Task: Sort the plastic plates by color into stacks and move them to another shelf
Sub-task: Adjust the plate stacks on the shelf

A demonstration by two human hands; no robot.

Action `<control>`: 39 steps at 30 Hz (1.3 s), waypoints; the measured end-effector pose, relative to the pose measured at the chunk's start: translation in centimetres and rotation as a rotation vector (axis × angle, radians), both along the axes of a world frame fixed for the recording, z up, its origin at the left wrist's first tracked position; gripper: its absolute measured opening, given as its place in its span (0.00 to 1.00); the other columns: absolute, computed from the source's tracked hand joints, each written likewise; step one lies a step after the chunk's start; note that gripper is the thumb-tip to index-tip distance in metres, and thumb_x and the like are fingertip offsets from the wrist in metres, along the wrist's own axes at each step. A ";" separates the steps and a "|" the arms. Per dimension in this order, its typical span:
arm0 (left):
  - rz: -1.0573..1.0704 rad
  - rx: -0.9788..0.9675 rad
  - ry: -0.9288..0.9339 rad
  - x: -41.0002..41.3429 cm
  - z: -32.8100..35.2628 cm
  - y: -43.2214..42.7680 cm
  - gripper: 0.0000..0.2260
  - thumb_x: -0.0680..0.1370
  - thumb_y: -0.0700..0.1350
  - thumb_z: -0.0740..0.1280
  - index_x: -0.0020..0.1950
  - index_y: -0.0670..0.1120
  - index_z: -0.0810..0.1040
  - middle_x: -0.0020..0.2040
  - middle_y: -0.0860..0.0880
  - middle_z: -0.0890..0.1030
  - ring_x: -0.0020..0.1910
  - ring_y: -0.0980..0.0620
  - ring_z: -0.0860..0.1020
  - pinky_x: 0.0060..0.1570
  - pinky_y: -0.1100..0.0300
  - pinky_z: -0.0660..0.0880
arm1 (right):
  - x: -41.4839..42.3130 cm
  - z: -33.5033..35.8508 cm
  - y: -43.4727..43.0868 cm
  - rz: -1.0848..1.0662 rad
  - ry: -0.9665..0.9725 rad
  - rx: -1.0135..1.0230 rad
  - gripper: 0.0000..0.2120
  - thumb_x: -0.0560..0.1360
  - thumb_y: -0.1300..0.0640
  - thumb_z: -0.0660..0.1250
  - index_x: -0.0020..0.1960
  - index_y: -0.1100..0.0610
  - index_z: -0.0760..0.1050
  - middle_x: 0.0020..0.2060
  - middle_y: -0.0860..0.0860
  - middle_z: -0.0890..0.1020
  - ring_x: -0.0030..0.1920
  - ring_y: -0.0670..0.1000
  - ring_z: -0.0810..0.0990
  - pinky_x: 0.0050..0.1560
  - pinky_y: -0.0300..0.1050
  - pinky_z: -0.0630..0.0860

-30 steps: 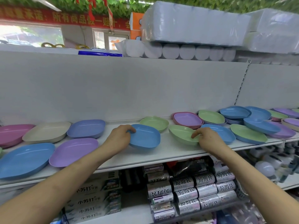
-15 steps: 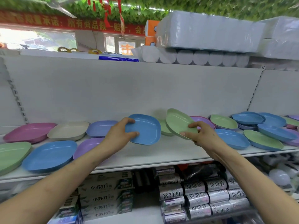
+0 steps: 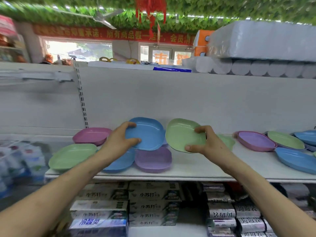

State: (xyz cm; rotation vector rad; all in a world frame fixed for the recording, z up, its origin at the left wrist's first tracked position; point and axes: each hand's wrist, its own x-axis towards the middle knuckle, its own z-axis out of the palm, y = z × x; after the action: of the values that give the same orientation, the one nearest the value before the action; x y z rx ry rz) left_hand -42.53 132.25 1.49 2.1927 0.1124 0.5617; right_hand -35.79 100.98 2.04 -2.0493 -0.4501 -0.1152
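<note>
At the left end of the white shelf [image 3: 196,168], a pale green plate [image 3: 72,159] lies flat near the front edge, with a pink plate [image 3: 91,135] behind it by the shelf's back wall. The left hand [image 3: 118,142] grips a sky-blue plate [image 3: 147,134], tilted above the shelf's middle, with fingers curled over its upper rim and the thumb lower down. Beneath it on the shelf lie another blue plate [image 3: 119,162] and a purple plate [image 3: 153,159]. The right hand [image 3: 208,146] holds a second green plate [image 3: 183,135], also raised and tilted above the shelf, fingers over the top rim, thumb at the lower edge. Toward the shelf's right end rest a lilac plate [image 3: 254,141], a far green plate [image 3: 285,139] and a far blue plate [image 3: 297,159].
</note>
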 end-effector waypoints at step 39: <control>0.229 -0.042 -0.045 -9.7 -1.9 22.7 0.12 0.79 0.44 0.69 0.61 0.57 0.76 0.60 0.52 0.76 0.56 0.49 0.76 0.50 0.55 0.72 | -4.4 -1.4 22.0 0.135 -0.051 -0.205 0.29 0.70 0.46 0.79 0.65 0.45 0.70 0.61 0.43 0.76 0.60 0.47 0.75 0.56 0.44 0.74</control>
State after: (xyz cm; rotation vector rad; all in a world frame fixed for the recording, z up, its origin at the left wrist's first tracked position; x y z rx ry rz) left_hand -52.26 154.90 -0.45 2.1392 0.3520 0.7289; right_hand -40.15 122.99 0.64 -2.2124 -0.6529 -0.0413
